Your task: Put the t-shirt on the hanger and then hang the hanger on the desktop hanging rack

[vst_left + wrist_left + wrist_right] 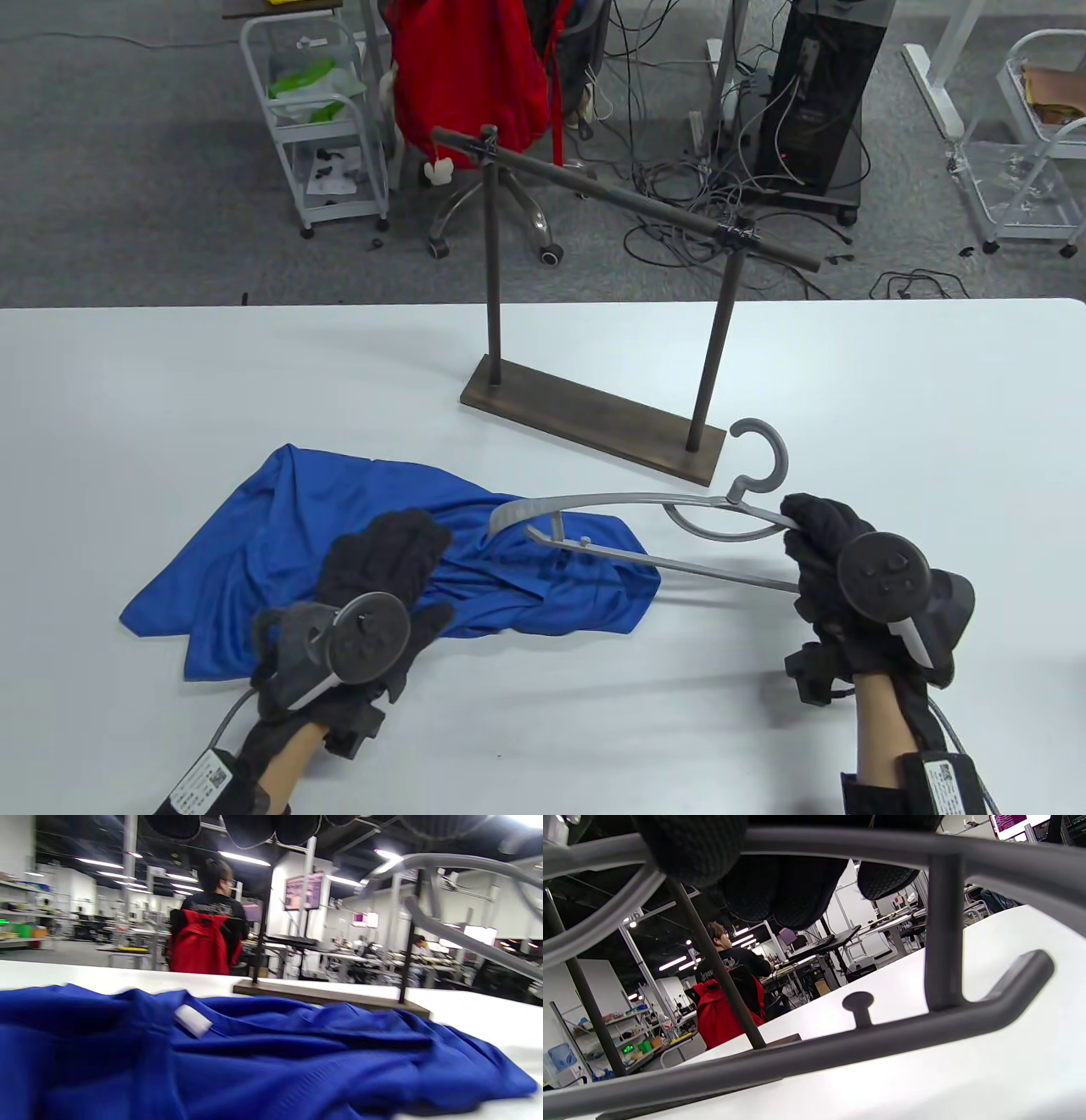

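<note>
A crumpled blue t-shirt [280, 526] lies on the white table [891, 399] at the left front. My left hand [399, 543] rests on its right part with fingers lying flat; in the left wrist view the fingertips [248, 827] hang above the cloth [271, 1060] and its white label [193, 1020]. My right hand [806, 531] grips the right end of a grey plastic hanger [645, 501], held low over the table with its hook [764, 450] pointing away. The hanger's left end reaches over the shirt. The brown desktop rack [594, 420] stands just behind, its bar [628, 199] bare.
Behind the table's far edge are a chair with a red jacket [471, 68], a white wire cart [318, 127], floor cables [696, 187] and a black tower [819, 102]. In the wrist views a person [214, 904] sits facing away beyond the table.
</note>
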